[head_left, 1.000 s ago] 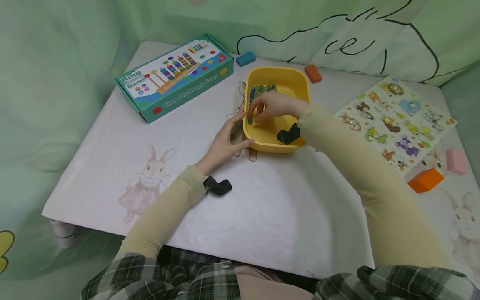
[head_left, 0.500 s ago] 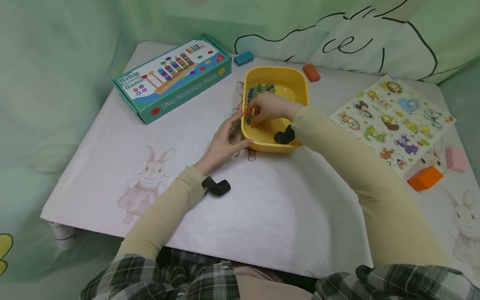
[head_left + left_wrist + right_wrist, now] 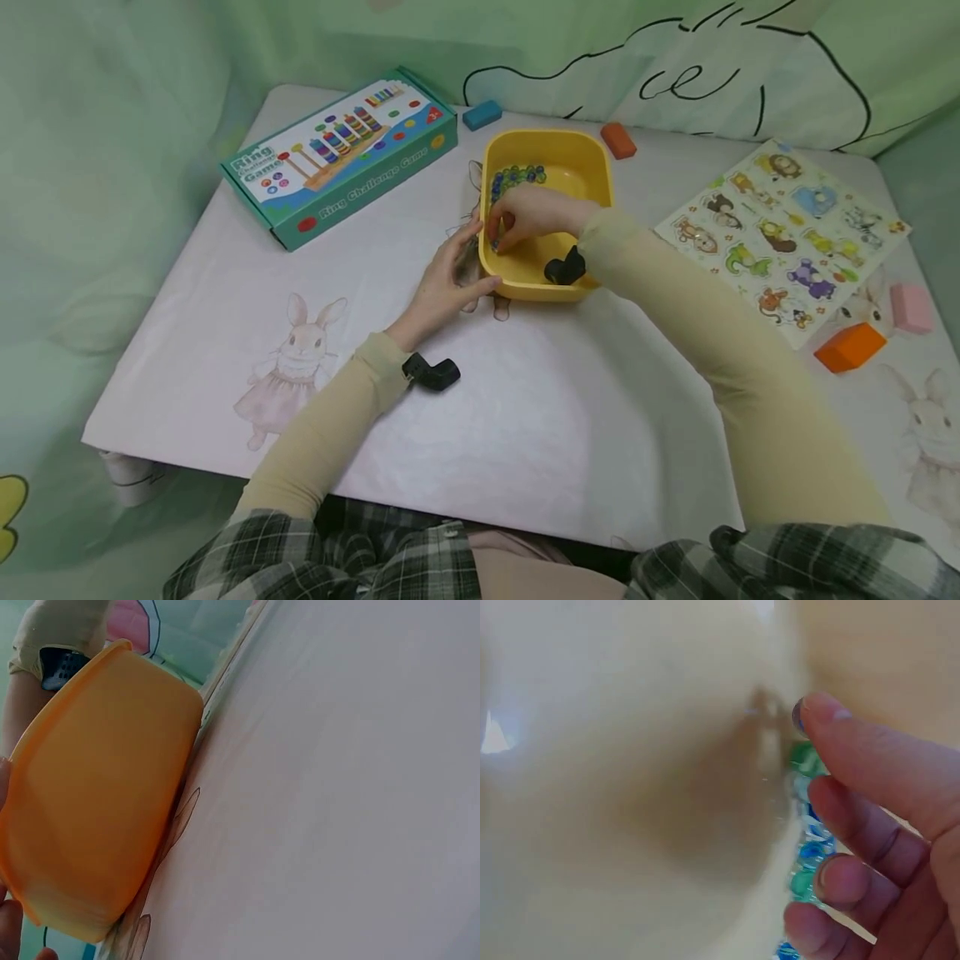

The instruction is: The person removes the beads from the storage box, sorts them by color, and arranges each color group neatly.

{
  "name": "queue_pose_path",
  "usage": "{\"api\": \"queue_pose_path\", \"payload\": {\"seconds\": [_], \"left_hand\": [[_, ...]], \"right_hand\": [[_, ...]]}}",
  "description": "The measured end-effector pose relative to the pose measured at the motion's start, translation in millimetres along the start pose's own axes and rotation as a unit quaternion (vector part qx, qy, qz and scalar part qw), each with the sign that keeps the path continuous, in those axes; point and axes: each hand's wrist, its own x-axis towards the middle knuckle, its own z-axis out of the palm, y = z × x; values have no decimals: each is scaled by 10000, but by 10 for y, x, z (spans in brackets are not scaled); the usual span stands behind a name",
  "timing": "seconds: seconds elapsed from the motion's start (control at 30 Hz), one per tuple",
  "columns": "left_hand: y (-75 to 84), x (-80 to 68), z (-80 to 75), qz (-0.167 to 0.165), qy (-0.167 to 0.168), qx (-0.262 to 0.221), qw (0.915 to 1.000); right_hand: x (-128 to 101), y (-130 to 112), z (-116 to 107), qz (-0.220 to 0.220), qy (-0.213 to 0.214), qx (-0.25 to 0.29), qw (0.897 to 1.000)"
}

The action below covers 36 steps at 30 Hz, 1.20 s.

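Two hands meet at a yellow bin (image 3: 540,292) on the white table (image 3: 517,433), and we find the marbles (image 3: 517,177) inside it, lined along its left wall and round the far left corner. Outside, the left hand (image 3: 441,287) lies against that same wall, fingers stretched out and thumb well apart from them, its tip at the near corner. The right hand (image 3: 534,212) reaches down inside; we see its thumb tip touching a dark marble (image 3: 798,718) at the end of the row, while the loosely bent fingers stand apart from the thumb (most of that marble is hidden). Past the bin we spot a blue block (image 3: 482,115) and a red block (image 3: 618,141). A Ring Challenge Game box (image 3: 337,158) lies slantwise to the left; to the right, an orange block (image 3: 851,347) sits near a sheet of animal pictures (image 3: 787,225).
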Motion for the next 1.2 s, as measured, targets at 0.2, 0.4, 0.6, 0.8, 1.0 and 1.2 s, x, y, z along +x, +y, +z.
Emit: {"api": "queue_pose_path", "payload": {"seconds": [0.2,0.4,0.6,0.8,1.0,1.2], "left_hand": [[5,-6,11,-100,-10,36,9999],[29,-7,49,-178,-45,71,9998],[171,-69,22,-99,-37,86,9999],[363,-119,15,8,-180,-58,9998],[121,-59,55,88,-144,53,9998],[44,-47,73,190,-86,80,9998]], "right_hand": [[-151,-8,-105,-119,21,93,9999],[-373,7,-185,-111,204,135,9996],[-582,-40,-204,-292,537,386,9974],[-829,-57,-129,-353,1056,529,9924],[-979,-118,40,-233,1667,1101,9796],[-1077,-205,233,-269,2248,1407,9638]]}}
